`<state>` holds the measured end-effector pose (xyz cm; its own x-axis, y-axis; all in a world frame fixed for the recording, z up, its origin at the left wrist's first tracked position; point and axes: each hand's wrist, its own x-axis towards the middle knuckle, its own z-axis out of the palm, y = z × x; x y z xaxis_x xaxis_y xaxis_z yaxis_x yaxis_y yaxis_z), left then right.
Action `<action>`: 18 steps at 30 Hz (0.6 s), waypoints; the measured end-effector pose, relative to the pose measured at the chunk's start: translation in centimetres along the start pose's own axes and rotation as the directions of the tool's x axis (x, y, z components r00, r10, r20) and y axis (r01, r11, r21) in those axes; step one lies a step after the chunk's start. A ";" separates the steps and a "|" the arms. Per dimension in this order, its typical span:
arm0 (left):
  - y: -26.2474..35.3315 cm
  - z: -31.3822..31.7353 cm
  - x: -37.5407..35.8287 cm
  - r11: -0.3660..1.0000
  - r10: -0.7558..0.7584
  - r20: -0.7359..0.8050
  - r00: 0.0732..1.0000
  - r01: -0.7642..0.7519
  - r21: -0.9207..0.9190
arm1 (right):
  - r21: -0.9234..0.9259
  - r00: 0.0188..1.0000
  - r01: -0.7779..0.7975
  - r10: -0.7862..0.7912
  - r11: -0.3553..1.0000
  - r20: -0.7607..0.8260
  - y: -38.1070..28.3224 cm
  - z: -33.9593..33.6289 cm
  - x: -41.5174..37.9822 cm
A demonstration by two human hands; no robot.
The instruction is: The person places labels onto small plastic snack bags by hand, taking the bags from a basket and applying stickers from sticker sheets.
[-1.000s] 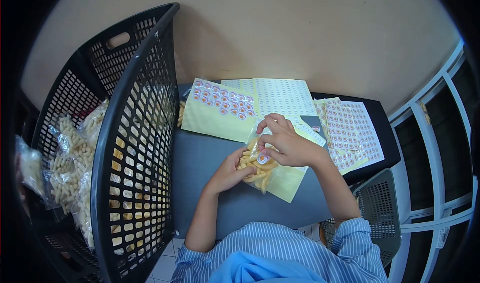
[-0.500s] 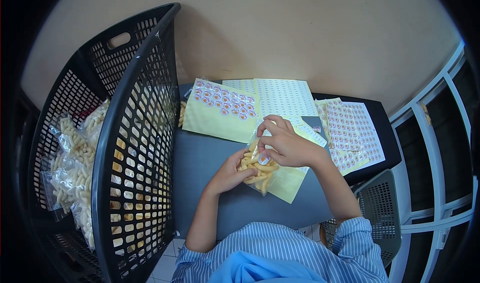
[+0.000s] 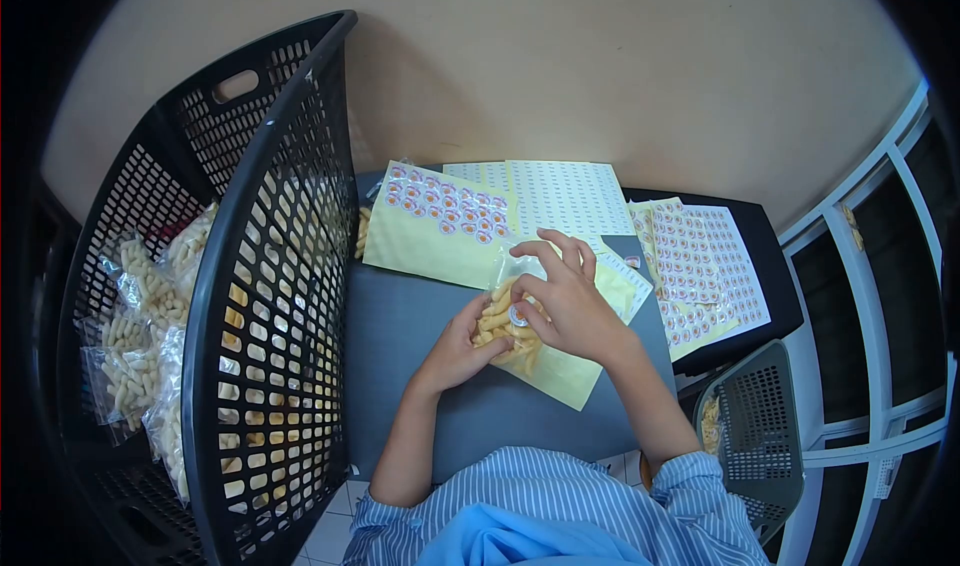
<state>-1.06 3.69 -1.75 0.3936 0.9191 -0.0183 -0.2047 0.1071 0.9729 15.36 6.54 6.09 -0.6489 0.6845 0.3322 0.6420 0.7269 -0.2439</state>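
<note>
A clear bag of pale yellow sticks (image 3: pixel 497 338) lies on the grey table over a yellow backing sheet (image 3: pixel 565 374). My left hand (image 3: pixel 460 348) grips the bag's left side, its thumb across the front. Over the bag's right side, my right hand (image 3: pixel 572 306) has its thumb and index finger on a round sticker (image 3: pixel 518 315) at the bag's front; its other fingers are bent above. Behind the bag is a yellow sheet (image 3: pixel 420 236) with rows of round stickers.
At the left stands a large black basket (image 3: pixel 270 266) holding bags of pale sticks (image 3: pixel 135 366). White label sheets (image 3: pixel 565 191) lie at the back, more sticker sheets (image 3: pixel 690 256) on the right. A grey-green basket (image 3: pixel 765 426) stands low at the right.
My right hand has shifted slightly left and down, its fingers now over the sticker on the bag. More of the lower right basket shows, with yellow contents visible.
</note>
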 end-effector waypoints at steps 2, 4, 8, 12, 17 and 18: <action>-0.1 0.0 0.0 1.000 0.003 -0.006 1.000 -0.003 -0.018 | 0.081 0.989 -0.086 0.095 0.993 -0.109 0.0 0.7 -0.3; -0.4 0.0 0.2 0.997 0.081 -0.044 0.996 -0.081 0.017 | 0.179 0.952 -0.152 0.192 0.972 -0.238 -0.4 1.1 -0.5; 0.2 0.6 0.4 0.986 0.160 -0.117 0.980 -0.163 -0.018 | 0.475 0.814 -0.239 0.441 0.847 -0.378 -0.6 3.0 -1.3; 0.0 0.6 0.6 0.981 0.195 -0.156 0.968 -0.189 0.048 | 0.813 0.804 -0.142 0.545 0.565 -0.239 -0.4 5.2 -1.8; -0.2 0.7 0.6 0.985 0.163 -0.191 0.968 -0.171 -0.027 | 0.877 0.818 -0.044 0.522 0.478 -0.243 -0.3 6.8 -1.9; -0.3 0.5 0.6 0.980 0.182 -0.184 0.966 -0.194 -0.052 | 0.878 0.818 -0.044 0.522 0.476 -0.242 -0.3 6.8 -2.0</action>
<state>-0.34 4.05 -1.94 0.1777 0.9771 0.1167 -0.3240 -0.0539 0.9445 13.68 5.32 -0.73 -0.0970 0.9260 0.3649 -0.0248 0.3642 -0.9310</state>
